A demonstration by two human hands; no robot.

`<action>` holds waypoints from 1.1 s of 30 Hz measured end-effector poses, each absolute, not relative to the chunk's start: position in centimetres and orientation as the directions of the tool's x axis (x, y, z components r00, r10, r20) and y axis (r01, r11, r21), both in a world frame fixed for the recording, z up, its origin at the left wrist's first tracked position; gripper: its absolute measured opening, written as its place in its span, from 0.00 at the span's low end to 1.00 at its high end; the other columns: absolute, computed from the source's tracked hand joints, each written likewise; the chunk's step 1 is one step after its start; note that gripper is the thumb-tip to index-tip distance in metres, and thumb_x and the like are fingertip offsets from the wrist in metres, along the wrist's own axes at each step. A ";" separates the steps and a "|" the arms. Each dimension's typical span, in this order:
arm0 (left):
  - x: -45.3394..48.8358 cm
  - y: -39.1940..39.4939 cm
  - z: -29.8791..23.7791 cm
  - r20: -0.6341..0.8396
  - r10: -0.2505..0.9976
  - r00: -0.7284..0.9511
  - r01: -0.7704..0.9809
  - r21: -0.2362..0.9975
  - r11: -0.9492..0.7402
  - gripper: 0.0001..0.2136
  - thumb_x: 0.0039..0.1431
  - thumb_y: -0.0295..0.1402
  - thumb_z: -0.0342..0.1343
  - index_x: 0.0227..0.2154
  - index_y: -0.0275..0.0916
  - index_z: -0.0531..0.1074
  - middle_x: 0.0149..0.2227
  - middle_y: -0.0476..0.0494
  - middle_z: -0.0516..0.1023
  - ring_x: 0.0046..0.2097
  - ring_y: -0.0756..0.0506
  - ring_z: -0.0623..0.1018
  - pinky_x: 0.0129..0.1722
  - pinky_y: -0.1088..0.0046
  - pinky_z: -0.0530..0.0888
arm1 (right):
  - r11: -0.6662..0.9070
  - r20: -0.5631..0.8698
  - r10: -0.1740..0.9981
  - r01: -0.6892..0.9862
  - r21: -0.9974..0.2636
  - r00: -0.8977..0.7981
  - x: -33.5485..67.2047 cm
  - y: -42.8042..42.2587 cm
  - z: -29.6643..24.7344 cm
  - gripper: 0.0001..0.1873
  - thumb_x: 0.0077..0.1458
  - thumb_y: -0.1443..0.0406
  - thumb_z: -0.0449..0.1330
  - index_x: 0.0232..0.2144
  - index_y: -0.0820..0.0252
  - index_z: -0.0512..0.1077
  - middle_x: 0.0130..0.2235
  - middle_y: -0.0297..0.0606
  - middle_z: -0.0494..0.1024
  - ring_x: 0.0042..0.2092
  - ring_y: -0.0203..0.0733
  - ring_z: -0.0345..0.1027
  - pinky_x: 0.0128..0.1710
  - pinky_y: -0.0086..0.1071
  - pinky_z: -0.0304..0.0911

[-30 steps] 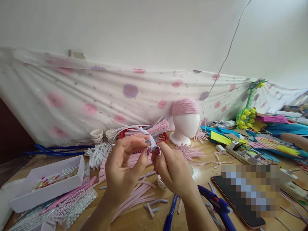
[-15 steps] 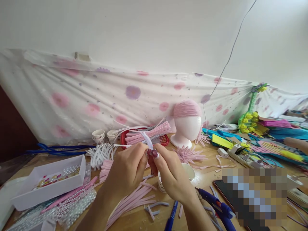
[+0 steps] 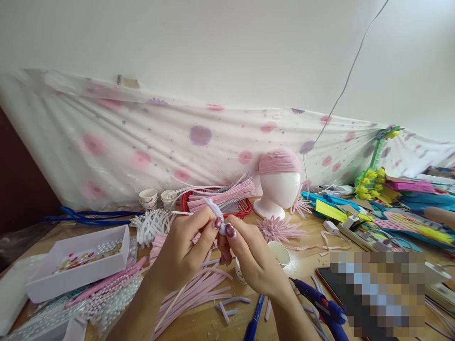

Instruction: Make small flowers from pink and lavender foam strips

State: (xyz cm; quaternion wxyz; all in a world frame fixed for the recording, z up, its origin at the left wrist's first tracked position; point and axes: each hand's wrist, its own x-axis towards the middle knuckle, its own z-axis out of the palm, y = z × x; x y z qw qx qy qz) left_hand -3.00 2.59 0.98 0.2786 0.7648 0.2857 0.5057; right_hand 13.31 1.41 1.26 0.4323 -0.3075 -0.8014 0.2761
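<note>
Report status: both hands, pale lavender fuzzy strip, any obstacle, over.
Left hand, right hand: pinching strip. Upper end free. Blue plastic glue gun beside right forearm.

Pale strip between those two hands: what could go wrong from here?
The strip might slip, as the left hand and right hand only pinch it. The right hand could also knock the cup beside it, or brush the glue gun lying close by; whether that is hot, I cannot tell.

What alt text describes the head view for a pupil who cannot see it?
A person's left hand and right hand hold a pale lilac strip above a cluttered wooden table. Beyond them are a white mannequin head in a ridged pink cap and a red plastic basket holding pink strips; a blue glue gun lies at right.
</note>
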 end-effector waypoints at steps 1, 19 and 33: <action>-3.0 2.6 0.9 0.603 0.730 0.323 0.144 0.731 -0.667 0.14 0.68 0.36 0.44 0.25 0.41 0.60 0.22 0.53 0.61 0.23 0.51 0.62 0.24 0.74 0.62 | 0.667 0.521 0.722 0.258 -0.699 -0.454 13.4 1.4 1.3 0.17 0.69 0.59 0.41 0.28 0.57 0.57 0.24 0.30 0.64 0.25 0.34 0.56 0.29 0.29 0.54; -4.1 2.8 1.6 0.502 0.741 0.446 0.104 0.793 -0.600 0.19 0.65 0.40 0.47 0.18 0.40 0.60 0.15 0.54 0.60 0.18 0.52 0.60 0.18 0.74 0.57 | 0.683 0.453 0.674 0.259 -0.683 -0.584 13.8 1.8 1.4 0.09 0.57 0.69 0.47 0.25 0.56 0.55 0.18 0.27 0.63 0.21 0.31 0.55 0.22 0.27 0.49; -3.0 1.9 1.7 0.776 0.609 0.162 0.272 0.558 -0.784 0.03 0.61 0.27 0.56 0.31 0.40 0.72 0.30 0.51 0.75 0.31 0.52 0.75 0.32 0.79 0.73 | 0.753 0.700 0.628 0.495 -0.434 -0.340 13.1 2.0 0.8 0.11 0.61 0.71 0.48 0.27 0.56 0.53 0.22 0.27 0.61 0.22 0.31 0.53 0.24 0.26 0.47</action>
